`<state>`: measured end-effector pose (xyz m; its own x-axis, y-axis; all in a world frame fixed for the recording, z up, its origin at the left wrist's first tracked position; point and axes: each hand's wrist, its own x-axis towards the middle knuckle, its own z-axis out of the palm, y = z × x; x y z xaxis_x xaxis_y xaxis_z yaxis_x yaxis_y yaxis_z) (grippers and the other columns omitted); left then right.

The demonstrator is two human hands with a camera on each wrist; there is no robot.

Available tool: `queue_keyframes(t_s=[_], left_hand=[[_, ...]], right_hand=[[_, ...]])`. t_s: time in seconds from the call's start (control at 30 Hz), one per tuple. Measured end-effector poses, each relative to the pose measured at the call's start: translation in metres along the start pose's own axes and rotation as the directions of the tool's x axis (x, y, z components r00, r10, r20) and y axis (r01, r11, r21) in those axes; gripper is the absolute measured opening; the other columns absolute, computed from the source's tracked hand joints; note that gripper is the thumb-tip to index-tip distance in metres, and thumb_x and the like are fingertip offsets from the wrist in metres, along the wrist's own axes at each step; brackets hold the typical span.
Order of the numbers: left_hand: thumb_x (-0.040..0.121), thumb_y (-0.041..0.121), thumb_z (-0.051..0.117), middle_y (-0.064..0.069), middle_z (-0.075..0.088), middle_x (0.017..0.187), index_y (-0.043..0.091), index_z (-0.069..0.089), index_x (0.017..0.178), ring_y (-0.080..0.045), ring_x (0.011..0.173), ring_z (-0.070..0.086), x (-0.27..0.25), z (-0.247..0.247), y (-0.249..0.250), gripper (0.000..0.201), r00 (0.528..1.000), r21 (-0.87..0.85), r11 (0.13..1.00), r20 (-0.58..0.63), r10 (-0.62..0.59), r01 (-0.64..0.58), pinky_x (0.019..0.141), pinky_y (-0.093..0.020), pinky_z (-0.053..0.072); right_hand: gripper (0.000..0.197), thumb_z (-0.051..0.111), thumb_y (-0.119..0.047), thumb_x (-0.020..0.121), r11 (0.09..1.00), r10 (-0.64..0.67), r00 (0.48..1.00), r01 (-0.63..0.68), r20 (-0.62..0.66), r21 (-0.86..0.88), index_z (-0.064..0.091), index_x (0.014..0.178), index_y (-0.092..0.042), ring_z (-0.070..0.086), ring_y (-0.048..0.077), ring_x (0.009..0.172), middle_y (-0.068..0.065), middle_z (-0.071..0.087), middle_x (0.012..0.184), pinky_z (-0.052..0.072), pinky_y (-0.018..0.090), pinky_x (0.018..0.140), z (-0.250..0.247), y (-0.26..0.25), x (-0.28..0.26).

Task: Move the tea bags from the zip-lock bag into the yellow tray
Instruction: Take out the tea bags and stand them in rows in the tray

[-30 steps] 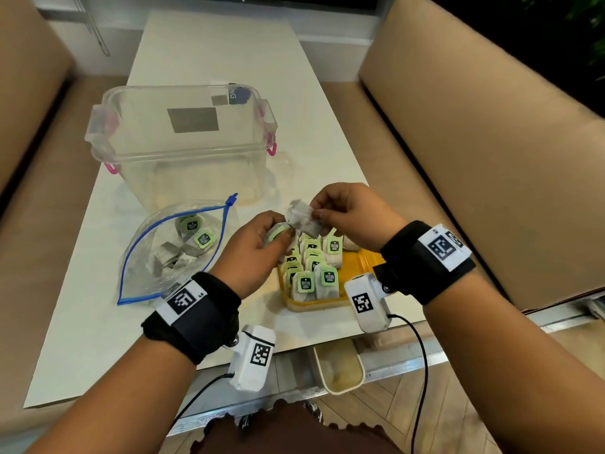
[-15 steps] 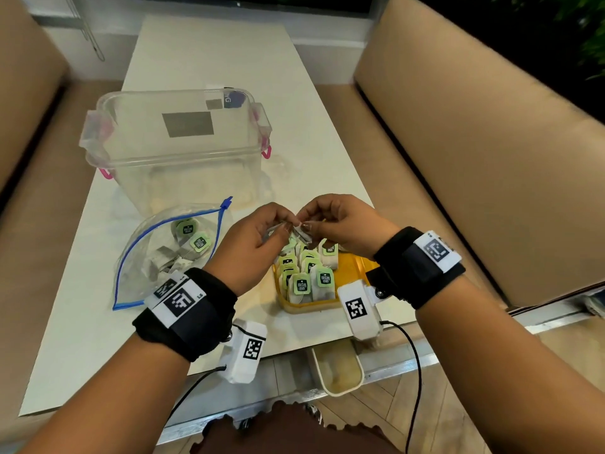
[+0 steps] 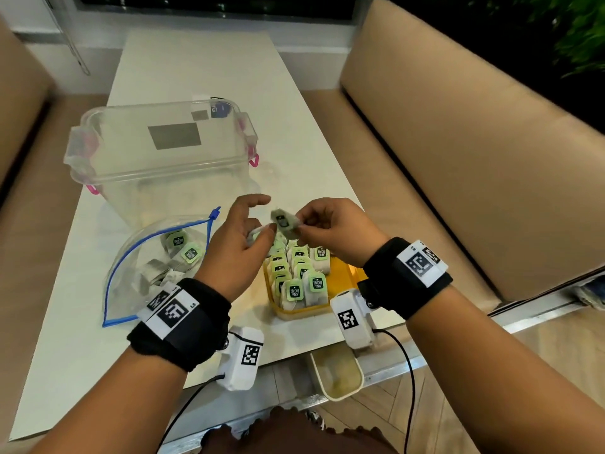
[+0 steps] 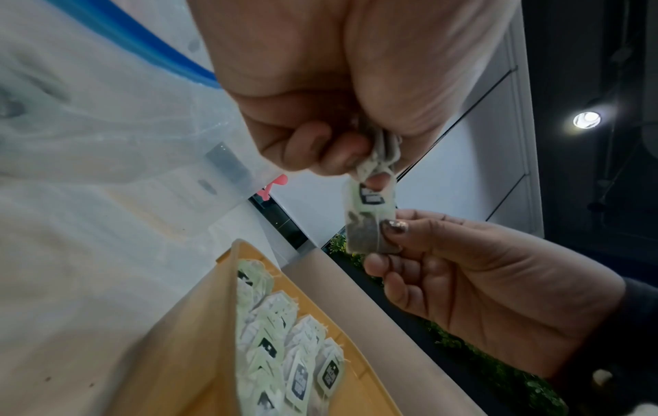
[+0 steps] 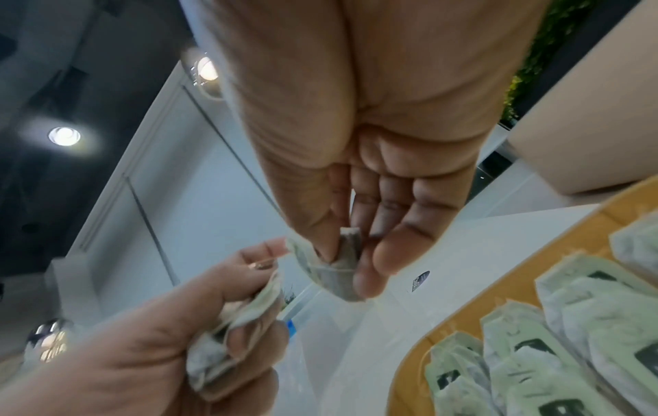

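My right hand (image 3: 302, 226) pinches one tea bag (image 3: 284, 221) by its lower end, just above the far end of the yellow tray (image 3: 347, 273). The same tea bag (image 4: 366, 222) hangs between both hands in the left wrist view. My left hand (image 3: 258, 231) holds a small bundle of tea bags (image 5: 231, 337) in its curled fingers, index finger stretched out. Several tea bags (image 3: 302, 283) stand in rows in the tray. The zip-lock bag (image 3: 131, 283) lies open to the left, a few tea bags (image 3: 183, 250) still inside.
A clear plastic box (image 3: 163, 178) with pink latches stands behind the zip-lock bag. Beige benches (image 3: 458, 158) flank the white table (image 3: 209, 67). A small cream tub (image 3: 337, 371) sits below the table's near edge.
The hands have drawn slightly apart. My right hand now holds one tea bag clear of the left hand's bundle, and the left index finger has straightened.
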<state>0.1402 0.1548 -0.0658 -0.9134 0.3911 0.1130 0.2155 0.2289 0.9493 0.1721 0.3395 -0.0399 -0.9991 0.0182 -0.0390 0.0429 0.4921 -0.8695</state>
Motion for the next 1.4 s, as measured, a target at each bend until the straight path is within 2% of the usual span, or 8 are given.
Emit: queue_keyframes(t_s=[0.07, 0.2, 0.5, 0.6, 0.77, 0.93, 1.07, 1.4], left_hand=[[0.091, 0.032, 0.061, -0.011, 0.062, 0.093, 0.037, 0.048, 0.116, -0.026, 0.089, 0.061, 0.002, -0.001, -0.003, 0.029, 0.998, -0.001, 0.999, -0.044, -0.048, 0.048, 0.076, -0.035, 0.049], [0.087, 0.028, 0.067, 0.001, 0.066, 0.094, 0.032, 0.061, 0.101, -0.008, 0.088, 0.062, 0.001, 0.002, -0.003, 0.015, 0.996, -0.045, 0.996, 0.036, -0.079, 0.080, 0.074, -0.033, 0.051], [0.089, 0.027, 0.065, 0.006, 0.069, 0.085, 0.026, 0.065, 0.089, -0.011, 0.081, 0.064, 0.000, 0.004, -0.009, 0.001, 0.998, 0.141, 0.990, 0.063, -0.027, 0.018, 0.075, -0.031, 0.050], [0.088, 0.030, 0.065, 0.009, 0.068, 0.079, 0.030, 0.063, 0.086, -0.009, 0.077, 0.063, 0.000, 0.006, -0.010, 0.002, 0.996, 0.205, 0.979, 0.090, -0.007, -0.011, 0.070, -0.027, 0.047], [0.087, 0.030, 0.066, 0.013, 0.064, 0.082, 0.027, 0.062, 0.088, -0.011, 0.083, 0.060, 0.000, 0.012, -0.016, 0.006, 0.996, 0.234, 0.972, 0.091, 0.000, -0.022, 0.072, -0.027, 0.045], [0.088, 0.030, 0.065, 0.012, 0.066, 0.094, 0.029, 0.063, 0.091, -0.014, 0.096, 0.063, -0.002, 0.012, -0.029, 0.004, 0.994, 0.216, 0.976, 0.100, -0.039, 0.017, 0.079, -0.033, 0.051], [0.090, 0.025, 0.061, 0.007, 0.067, 0.100, 0.031, 0.061, 0.094, -0.030, 0.096, 0.063, -0.003, 0.012, -0.033, 0.007, 0.993, 0.157, 0.986, 0.103, -0.066, 0.049, 0.074, -0.032, 0.048], [0.091, 0.023, 0.061, 0.014, 0.062, 0.084, 0.026, 0.063, 0.100, -0.031, 0.098, 0.063, -0.007, 0.010, -0.031, 0.009, 0.995, 0.107, 0.992, 0.067, -0.076, 0.069, 0.072, -0.026, 0.042]], right_hand=[[0.007, 0.061, 0.001, 0.088, 0.970, 0.050, 0.999, -0.046, -0.008, 0.237, 0.061, 0.090, -0.005, 0.070, 0.017, 0.070, 0.013, 0.072, 0.087, 0.056, 0.029, 0.067, -0.001, 0.001, 0.000], [0.012, 0.062, 0.002, 0.087, 0.899, 0.050, 0.998, -0.058, 0.031, 0.434, 0.063, 0.089, -0.010, 0.066, 0.016, 0.077, 0.009, 0.070, 0.089, 0.053, 0.027, 0.068, -0.002, 0.002, 0.000], [0.014, 0.074, -0.020, 0.081, 0.992, -0.039, 0.996, 0.047, -0.078, 0.116, 0.068, 0.094, -0.019, 0.058, 0.021, 0.071, 0.011, 0.069, 0.095, 0.051, 0.040, 0.068, -0.014, -0.004, -0.001], [0.005, 0.071, -0.017, 0.083, 0.991, -0.078, 0.995, 0.070, -0.067, -0.117, 0.070, 0.087, -0.014, 0.060, 0.012, 0.071, 0.004, 0.069, 0.081, 0.052, 0.031, 0.071, -0.024, -0.011, 0.001], [0.007, 0.074, -0.019, 0.080, 0.944, -0.069, 0.998, 0.064, -0.004, -0.323, 0.070, 0.083, -0.014, 0.058, 0.010, 0.063, 0.005, 0.069, 0.074, 0.048, 0.024, 0.060, -0.042, -0.018, 0.003], [0.005, 0.070, -0.020, 0.084, 0.814, 0.104, 0.993, -0.050, 0.061, -0.579, 0.071, 0.088, -0.017, 0.057, 0.009, 0.065, -0.006, 0.063, 0.071, 0.052, 0.030, 0.066, -0.064, -0.006, 0.009], [0.011, 0.070, -0.022, 0.084, 0.688, 0.224, 0.972, -0.110, 0.066, -0.718, 0.071, 0.093, -0.015, 0.048, 0.003, 0.062, -0.009, 0.057, 0.072, 0.038, 0.017, 0.055, -0.069, 0.017, 0.014], [0.013, 0.073, -0.023, 0.081, 0.586, 0.360, 0.933, -0.231, -0.006, -0.777, 0.074, 0.092, -0.016, 0.054, 0.014, 0.078, -0.010, 0.052, 0.071, 0.041, 0.026, 0.063, -0.059, 0.054, 0.039]])
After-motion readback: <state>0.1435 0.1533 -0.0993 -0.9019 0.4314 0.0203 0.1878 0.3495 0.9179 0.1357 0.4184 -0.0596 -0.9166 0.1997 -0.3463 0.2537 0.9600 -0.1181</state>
